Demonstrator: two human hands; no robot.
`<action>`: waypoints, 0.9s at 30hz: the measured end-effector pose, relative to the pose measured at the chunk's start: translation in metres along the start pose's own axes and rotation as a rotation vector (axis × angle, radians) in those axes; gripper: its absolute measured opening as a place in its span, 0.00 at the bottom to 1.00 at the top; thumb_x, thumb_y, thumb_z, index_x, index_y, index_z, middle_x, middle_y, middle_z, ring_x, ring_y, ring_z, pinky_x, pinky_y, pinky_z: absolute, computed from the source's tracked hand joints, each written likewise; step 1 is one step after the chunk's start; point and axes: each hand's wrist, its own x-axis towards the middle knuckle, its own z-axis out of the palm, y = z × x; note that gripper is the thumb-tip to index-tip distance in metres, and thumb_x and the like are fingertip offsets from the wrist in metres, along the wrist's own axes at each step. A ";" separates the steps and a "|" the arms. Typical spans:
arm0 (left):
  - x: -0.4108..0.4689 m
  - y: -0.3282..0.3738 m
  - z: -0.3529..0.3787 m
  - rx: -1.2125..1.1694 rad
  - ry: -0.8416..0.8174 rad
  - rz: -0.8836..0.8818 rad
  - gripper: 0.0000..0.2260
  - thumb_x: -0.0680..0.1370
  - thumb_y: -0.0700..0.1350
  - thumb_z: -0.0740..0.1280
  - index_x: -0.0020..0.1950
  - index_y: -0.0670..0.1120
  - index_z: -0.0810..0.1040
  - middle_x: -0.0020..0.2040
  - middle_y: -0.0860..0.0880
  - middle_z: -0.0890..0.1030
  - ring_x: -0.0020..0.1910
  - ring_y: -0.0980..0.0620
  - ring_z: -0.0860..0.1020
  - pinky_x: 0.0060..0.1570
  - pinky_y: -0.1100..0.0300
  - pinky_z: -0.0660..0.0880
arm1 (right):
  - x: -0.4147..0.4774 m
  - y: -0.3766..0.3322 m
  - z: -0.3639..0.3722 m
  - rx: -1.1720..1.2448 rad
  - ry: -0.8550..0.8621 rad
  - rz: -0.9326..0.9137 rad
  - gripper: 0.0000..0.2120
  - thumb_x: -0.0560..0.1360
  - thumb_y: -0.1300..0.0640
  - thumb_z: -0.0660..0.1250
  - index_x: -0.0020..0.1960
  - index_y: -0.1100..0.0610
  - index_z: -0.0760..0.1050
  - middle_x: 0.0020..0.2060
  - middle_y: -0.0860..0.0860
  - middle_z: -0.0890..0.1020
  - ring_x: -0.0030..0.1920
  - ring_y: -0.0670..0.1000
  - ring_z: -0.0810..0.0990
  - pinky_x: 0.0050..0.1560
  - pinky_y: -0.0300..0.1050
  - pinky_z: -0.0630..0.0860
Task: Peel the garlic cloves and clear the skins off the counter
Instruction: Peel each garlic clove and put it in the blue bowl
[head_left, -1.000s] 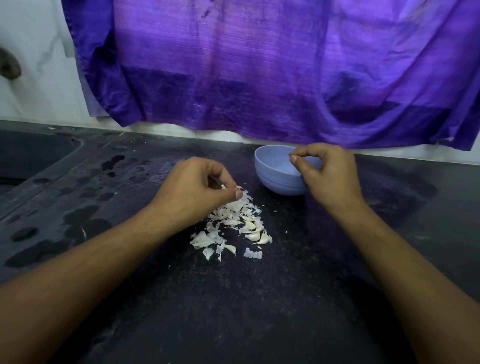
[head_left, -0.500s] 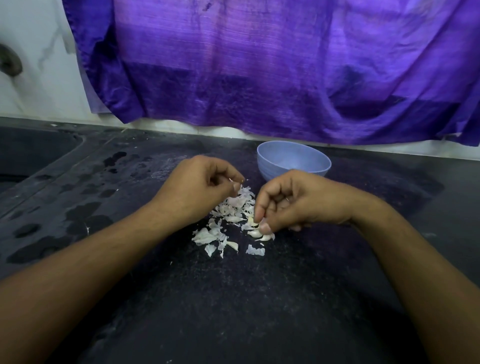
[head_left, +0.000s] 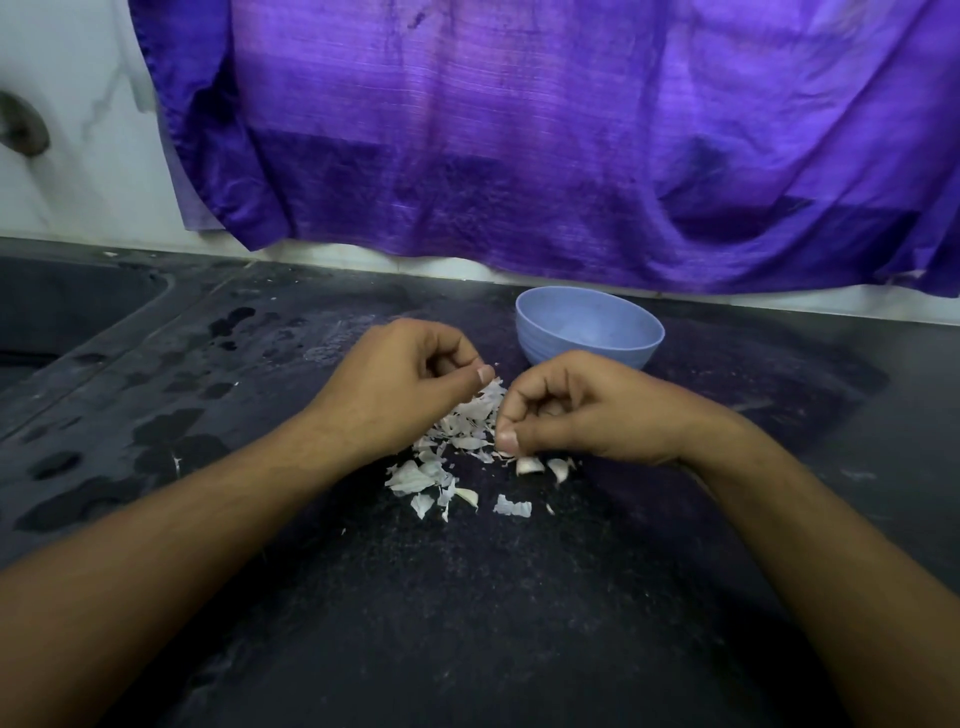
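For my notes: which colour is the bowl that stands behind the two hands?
Light blue, plain; the bowl shows best in the head view.

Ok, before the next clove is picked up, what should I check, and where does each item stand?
1. The bowl upright, just behind the hands: ok.
2. A clove on the counter, by the thumb of the right hand: ok.
3. Grip on that clove: cannot tell, curled fingers hide it.
4. The left hand free: cannot tell, thumb pressed to curled fingers.
5. The skins cleared: not ok, a pile lies between the hands.
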 end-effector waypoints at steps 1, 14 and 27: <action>0.000 0.000 0.000 -0.012 -0.012 -0.004 0.09 0.78 0.52 0.73 0.40 0.51 0.83 0.30 0.56 0.81 0.27 0.62 0.73 0.34 0.60 0.70 | 0.000 0.000 -0.001 0.010 0.026 -0.013 0.03 0.78 0.64 0.72 0.49 0.65 0.83 0.34 0.53 0.84 0.31 0.42 0.78 0.34 0.32 0.73; 0.000 0.001 0.002 -0.010 -0.038 0.003 0.05 0.80 0.51 0.71 0.46 0.53 0.85 0.34 0.56 0.84 0.30 0.61 0.77 0.37 0.60 0.73 | -0.011 0.004 -0.019 -0.053 -0.159 0.136 0.11 0.72 0.65 0.78 0.53 0.59 0.84 0.36 0.56 0.79 0.33 0.47 0.73 0.34 0.40 0.67; -0.002 0.005 0.003 -0.265 -0.138 -0.088 0.10 0.81 0.49 0.71 0.47 0.44 0.84 0.37 0.50 0.85 0.34 0.54 0.80 0.36 0.58 0.77 | 0.000 -0.001 -0.004 0.066 0.130 -0.091 0.06 0.75 0.64 0.75 0.52 0.62 0.84 0.37 0.57 0.84 0.35 0.50 0.78 0.33 0.42 0.74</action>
